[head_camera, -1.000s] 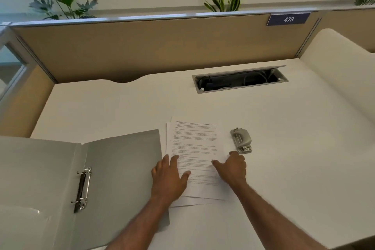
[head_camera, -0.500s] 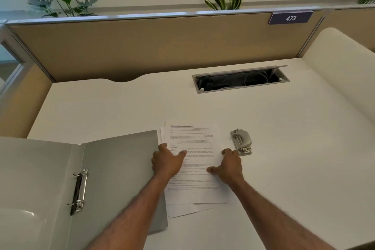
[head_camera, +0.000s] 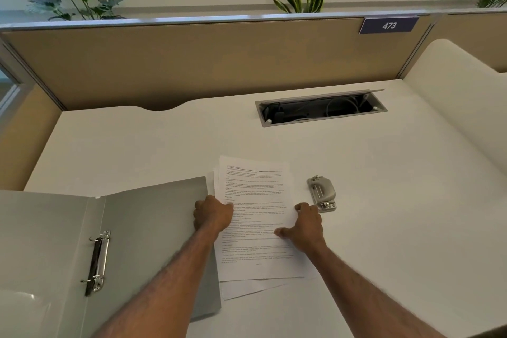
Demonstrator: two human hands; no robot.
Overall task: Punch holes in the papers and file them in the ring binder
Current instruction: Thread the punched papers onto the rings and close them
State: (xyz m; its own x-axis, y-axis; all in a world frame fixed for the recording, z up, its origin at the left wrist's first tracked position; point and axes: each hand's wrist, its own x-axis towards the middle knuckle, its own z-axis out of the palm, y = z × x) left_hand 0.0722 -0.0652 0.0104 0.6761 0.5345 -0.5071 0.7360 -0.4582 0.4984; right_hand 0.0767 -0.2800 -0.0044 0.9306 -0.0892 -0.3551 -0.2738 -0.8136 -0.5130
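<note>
A loose stack of printed papers [head_camera: 256, 200] lies on the white desk, its sheets slightly fanned at the near end. My left hand [head_camera: 212, 214] grips the stack's left edge with curled fingers. My right hand [head_camera: 307, 223] holds the right edge, thumb lying on the top sheet. A grey metal hole punch [head_camera: 321, 193] sits just right of the papers, close to my right hand's fingers. The grey ring binder [head_camera: 137, 228] lies open on the left, its metal rings [head_camera: 97, 261] closed; its right cover touches the papers.
An open cable tray [head_camera: 321, 108] is sunk into the desk [head_camera: 384, 200] behind the papers. A tan partition [head_camera: 205, 63] with a "473" tag closes the back, with plants above it. A raised cream panel [head_camera: 461, 107] borders the right side.
Both hands slid forward along the stack and went from flat on the sheets to gripping its left and right edges. The sheets have been squared closer together.
</note>
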